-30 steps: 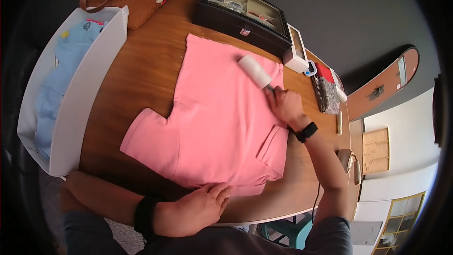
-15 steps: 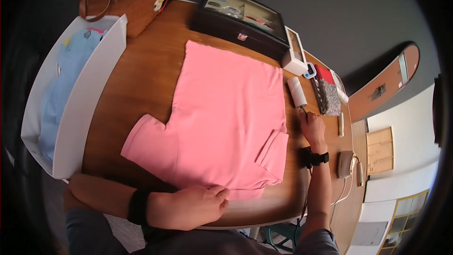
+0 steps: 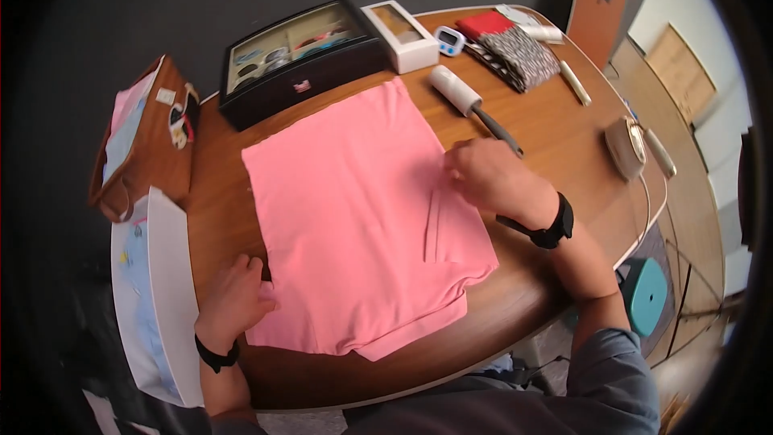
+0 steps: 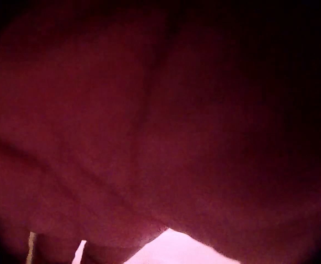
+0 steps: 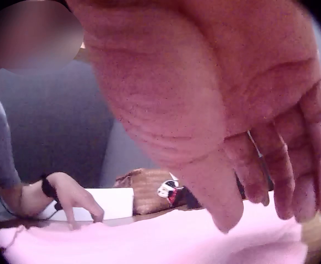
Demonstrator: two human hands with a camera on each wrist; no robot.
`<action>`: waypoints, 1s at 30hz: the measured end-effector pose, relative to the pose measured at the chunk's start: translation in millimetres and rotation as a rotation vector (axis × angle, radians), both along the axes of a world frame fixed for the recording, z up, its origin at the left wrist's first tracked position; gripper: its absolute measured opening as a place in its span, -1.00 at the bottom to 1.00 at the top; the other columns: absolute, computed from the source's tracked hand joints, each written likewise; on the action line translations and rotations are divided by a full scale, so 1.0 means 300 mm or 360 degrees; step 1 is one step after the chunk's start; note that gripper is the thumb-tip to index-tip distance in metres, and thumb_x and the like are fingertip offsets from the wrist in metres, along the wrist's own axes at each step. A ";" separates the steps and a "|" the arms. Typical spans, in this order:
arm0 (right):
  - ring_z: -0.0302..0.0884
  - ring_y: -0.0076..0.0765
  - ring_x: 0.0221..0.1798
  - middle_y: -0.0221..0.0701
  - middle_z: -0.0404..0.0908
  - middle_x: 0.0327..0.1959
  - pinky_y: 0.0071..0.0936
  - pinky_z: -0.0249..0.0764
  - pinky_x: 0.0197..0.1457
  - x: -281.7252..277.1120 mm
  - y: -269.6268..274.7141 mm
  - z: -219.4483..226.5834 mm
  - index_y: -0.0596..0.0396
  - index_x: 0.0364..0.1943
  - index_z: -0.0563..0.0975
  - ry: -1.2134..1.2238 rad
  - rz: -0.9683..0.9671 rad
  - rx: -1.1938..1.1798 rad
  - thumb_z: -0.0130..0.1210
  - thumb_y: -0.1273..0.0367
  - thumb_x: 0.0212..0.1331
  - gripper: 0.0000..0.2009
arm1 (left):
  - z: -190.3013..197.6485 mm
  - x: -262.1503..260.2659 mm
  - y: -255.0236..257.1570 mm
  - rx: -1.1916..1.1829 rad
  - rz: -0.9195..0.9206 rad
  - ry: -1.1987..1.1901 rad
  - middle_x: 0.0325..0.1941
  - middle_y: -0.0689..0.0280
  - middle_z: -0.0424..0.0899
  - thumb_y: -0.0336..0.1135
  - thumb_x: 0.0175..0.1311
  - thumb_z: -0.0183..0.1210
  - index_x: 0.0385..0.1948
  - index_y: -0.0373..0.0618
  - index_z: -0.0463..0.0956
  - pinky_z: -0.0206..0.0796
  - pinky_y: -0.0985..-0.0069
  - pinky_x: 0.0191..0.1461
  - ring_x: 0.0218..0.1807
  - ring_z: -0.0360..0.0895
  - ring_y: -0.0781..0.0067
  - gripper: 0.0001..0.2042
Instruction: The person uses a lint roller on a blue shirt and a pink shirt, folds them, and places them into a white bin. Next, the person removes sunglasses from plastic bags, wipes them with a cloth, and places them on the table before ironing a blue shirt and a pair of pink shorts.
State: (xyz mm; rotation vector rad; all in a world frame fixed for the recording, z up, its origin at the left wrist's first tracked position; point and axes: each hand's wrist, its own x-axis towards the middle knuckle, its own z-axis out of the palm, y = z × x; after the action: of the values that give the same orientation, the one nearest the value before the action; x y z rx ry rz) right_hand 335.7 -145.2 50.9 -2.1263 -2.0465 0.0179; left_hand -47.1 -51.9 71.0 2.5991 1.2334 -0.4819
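A pink short-sleeved shirt lies spread on the wooden table. At its left edge, near the sleeve, is my left hand, fingers bent downward. The right wrist view shows that hand's thumb and forefinger apart, their tips at the fabric. My right hand hovers over the shirt's right edge beside the folded sleeve, fingers loosely extended with nothing in them. Just beyond it lies a lint roller with a white roll and dark handle. Dark palm skin fills most of the left wrist view.
A white bin with light blue clothes and a brown basket stand at the left. Along the back are a black glass-topped case, a white box and a small timer. Folded cloth lies back right.
My right hand has put the lint roller down on the table and moved back to the shirt. My left hand has shifted from the near hem to the left edge. The head view has turned right.
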 end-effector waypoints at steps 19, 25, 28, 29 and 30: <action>0.52 0.07 -0.25 -0.12 0.58 -0.37 -0.16 0.41 -0.20 0.049 0.042 -0.018 0.22 -0.39 0.54 0.0657 0.0511 -0.0314 0.04 0.57 -0.14 -0.84 | 0.010 0.022 -0.006 -0.0781 0.0563 -0.1276 -0.45 0.40 0.51 -0.67 0.17 0.13 -0.07 -0.24 0.42 0.27 0.70 -0.24 -0.34 0.42 0.70 -0.71; 0.58 0.00 -0.25 -0.09 0.61 -0.31 -0.21 0.45 -0.14 0.003 0.043 -0.049 0.28 -0.26 0.53 0.1000 0.0671 -0.0333 0.02 0.59 -0.09 -0.77 | -0.038 0.120 -0.068 -0.1263 0.0661 -0.1655 -0.14 0.26 0.55 -0.62 0.21 0.20 0.24 -0.27 0.21 0.40 0.63 -0.02 -0.08 0.51 0.57 -0.46; 0.58 -0.06 -0.27 -0.10 0.61 -0.33 -0.26 0.46 -0.16 0.012 0.050 -0.042 0.30 -0.27 0.53 0.0942 0.0646 -0.0158 0.06 0.55 0.02 -0.83 | -0.032 0.110 -0.072 -0.0859 0.0391 -0.1297 -0.06 0.23 0.55 -0.59 0.14 0.26 0.11 -0.24 0.39 0.44 0.56 0.00 -0.08 0.55 0.49 -0.55; 0.58 -0.07 -0.29 -0.12 0.61 -0.36 -0.28 0.46 -0.18 0.017 0.049 -0.040 0.28 -0.31 0.53 0.0907 0.0568 -0.0019 0.07 0.52 0.05 -0.87 | -0.029 0.105 -0.073 -0.0662 0.0259 -0.1109 -0.02 0.22 0.55 -0.58 0.10 0.29 0.04 -0.23 0.47 0.46 0.53 0.01 -0.08 0.57 0.45 -0.59; 0.58 -0.07 -0.29 -0.12 0.61 -0.36 -0.28 0.46 -0.18 0.020 0.044 -0.020 0.28 -0.31 0.53 0.0901 0.0580 -0.0019 0.07 0.52 0.05 -0.87 | -0.022 0.108 -0.081 -0.0654 0.0267 -0.1118 -0.02 0.22 0.55 -0.58 0.10 0.29 0.04 -0.23 0.47 0.46 0.53 0.01 -0.08 0.57 0.45 -0.59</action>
State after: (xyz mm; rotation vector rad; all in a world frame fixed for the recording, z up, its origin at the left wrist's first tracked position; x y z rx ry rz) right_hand 341.5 -131.9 44.9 -1.4839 -2.0241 0.6071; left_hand -14.6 -76.2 64.5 2.0140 0.9595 0.1917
